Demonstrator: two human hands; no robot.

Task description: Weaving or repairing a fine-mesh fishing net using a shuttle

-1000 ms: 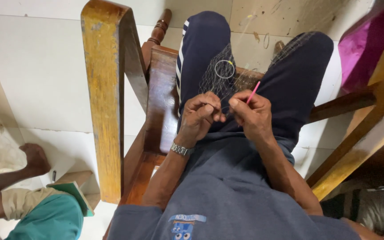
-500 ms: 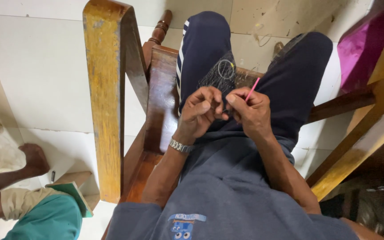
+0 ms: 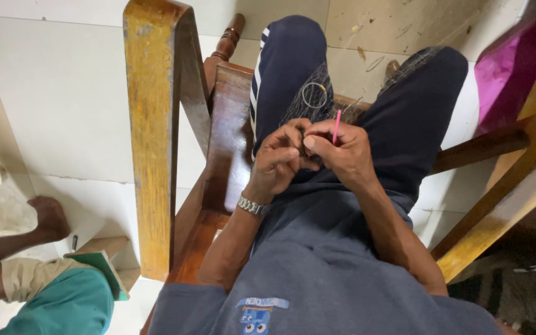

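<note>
Here, a seated person mending fine netting (image 3: pixel 317 105) across the lap — one entry, work in progress. The mesh is draped over both dark-trousered knees and gathered between the hands; by my judgement the stitching is partway, with loose net beyond the fingers yet to be worked, though how much is finished cannot be told. A thin ring (image 3: pixel 314 95) lies on the net above the hands.

Left hand (image 3: pixel 278 158): fingers curled, pinching the bunched mesh, metal watch (image 3: pixel 252 206) at the wrist.

Right hand (image 3: pixel 340 152): closed on a slim pink needle (image 3: pixel 337 125), which stands nearly upright — thumb touching the left fingers.

Surroundings: wooden chair (image 3: pixel 156 124), pale tiled floor (image 3: pixel 63 93), another person's arm (image 3: pixel 13 239) low at left.
</note>
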